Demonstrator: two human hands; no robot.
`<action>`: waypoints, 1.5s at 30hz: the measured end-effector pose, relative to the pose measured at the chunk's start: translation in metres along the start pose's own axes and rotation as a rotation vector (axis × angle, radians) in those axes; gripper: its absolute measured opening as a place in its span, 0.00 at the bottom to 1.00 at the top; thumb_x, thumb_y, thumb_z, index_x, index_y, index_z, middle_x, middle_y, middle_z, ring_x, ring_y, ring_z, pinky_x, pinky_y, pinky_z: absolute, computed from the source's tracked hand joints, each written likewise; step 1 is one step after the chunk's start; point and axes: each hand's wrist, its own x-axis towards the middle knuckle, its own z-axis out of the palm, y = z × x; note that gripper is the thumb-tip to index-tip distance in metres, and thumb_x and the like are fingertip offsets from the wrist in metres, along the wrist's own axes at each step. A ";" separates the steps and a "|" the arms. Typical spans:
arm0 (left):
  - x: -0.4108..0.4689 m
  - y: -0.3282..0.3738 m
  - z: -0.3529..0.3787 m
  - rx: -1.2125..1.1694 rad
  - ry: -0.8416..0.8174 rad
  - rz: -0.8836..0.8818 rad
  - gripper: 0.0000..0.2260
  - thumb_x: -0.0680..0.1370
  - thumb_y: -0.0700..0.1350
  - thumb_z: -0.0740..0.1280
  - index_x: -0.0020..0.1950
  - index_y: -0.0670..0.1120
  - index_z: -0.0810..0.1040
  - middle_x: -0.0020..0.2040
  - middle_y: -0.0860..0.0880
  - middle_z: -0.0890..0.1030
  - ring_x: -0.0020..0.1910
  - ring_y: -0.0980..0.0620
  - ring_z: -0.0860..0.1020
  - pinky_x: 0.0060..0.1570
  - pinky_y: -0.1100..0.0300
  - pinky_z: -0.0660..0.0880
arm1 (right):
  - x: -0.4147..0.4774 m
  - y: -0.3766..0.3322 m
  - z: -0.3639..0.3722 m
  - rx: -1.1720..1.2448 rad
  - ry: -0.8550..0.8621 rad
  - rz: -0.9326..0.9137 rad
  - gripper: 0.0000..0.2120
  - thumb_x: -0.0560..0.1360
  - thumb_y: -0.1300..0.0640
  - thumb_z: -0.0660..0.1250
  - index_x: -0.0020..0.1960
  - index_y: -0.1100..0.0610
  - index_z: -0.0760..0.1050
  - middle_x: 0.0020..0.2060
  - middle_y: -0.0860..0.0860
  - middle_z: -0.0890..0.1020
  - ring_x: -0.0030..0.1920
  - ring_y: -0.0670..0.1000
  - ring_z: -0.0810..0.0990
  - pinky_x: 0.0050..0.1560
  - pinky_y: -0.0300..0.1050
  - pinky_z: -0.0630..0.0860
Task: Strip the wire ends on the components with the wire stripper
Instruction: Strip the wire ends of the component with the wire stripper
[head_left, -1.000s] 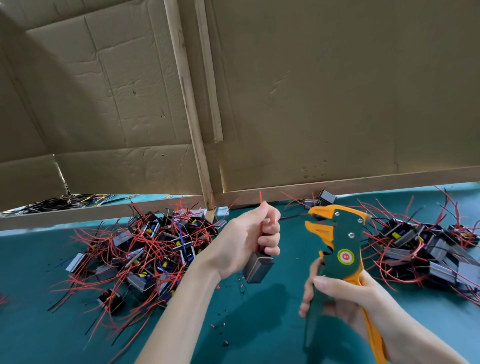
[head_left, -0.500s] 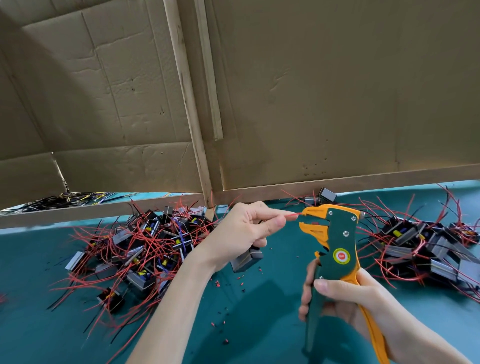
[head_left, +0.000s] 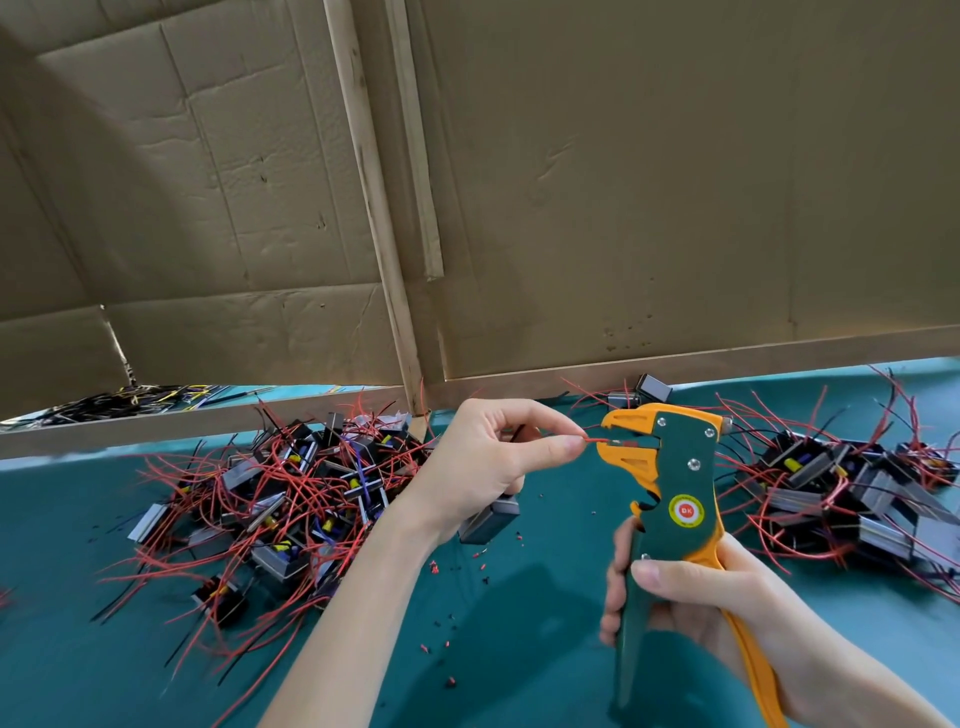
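Note:
My left hand (head_left: 483, 462) pinches a thin red wire (head_left: 592, 440) between thumb and forefinger, and its tip sits inside the orange jaws of the wire stripper (head_left: 670, 488). A small grey component (head_left: 491, 517) hangs below that hand, on the same wire as far as I can tell. My right hand (head_left: 696, 608) grips the green and orange handles, holding the stripper upright above the teal table (head_left: 519, 649).
A heap of components with red and black wires (head_left: 291, 499) lies at the left, a second heap (head_left: 852, 493) at the right. Cardboard walls (head_left: 623, 208) on wooden strips rise close behind. Small red insulation scraps (head_left: 441, 644) dot the mat between my arms.
My left hand turned from holding the wire upright to pointing it right, and fed its tip into the stripper's jaws. The stripper shifted slightly left toward the hand.

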 end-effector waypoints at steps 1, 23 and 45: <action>0.000 0.000 0.000 0.003 0.000 -0.003 0.03 0.74 0.40 0.73 0.41 0.46 0.84 0.27 0.52 0.61 0.25 0.53 0.56 0.23 0.65 0.55 | 0.000 0.000 0.000 -0.002 -0.005 0.000 0.20 0.58 0.54 0.83 0.42 0.63 0.80 0.36 0.66 0.80 0.38 0.66 0.81 0.43 0.60 0.79; -0.002 0.005 0.007 -0.069 -0.021 0.002 0.04 0.76 0.40 0.70 0.41 0.45 0.82 0.34 0.43 0.58 0.26 0.54 0.55 0.25 0.63 0.54 | -0.004 -0.005 0.002 0.001 0.004 0.010 0.14 0.60 0.58 0.80 0.41 0.62 0.80 0.36 0.67 0.79 0.36 0.66 0.81 0.41 0.58 0.79; -0.005 0.010 -0.006 0.023 -0.128 -0.042 0.03 0.74 0.45 0.72 0.40 0.48 0.83 0.28 0.49 0.61 0.28 0.51 0.55 0.25 0.64 0.54 | -0.008 0.002 0.011 -0.105 0.098 0.008 0.23 0.54 0.47 0.84 0.34 0.61 0.76 0.25 0.63 0.74 0.24 0.59 0.74 0.27 0.48 0.75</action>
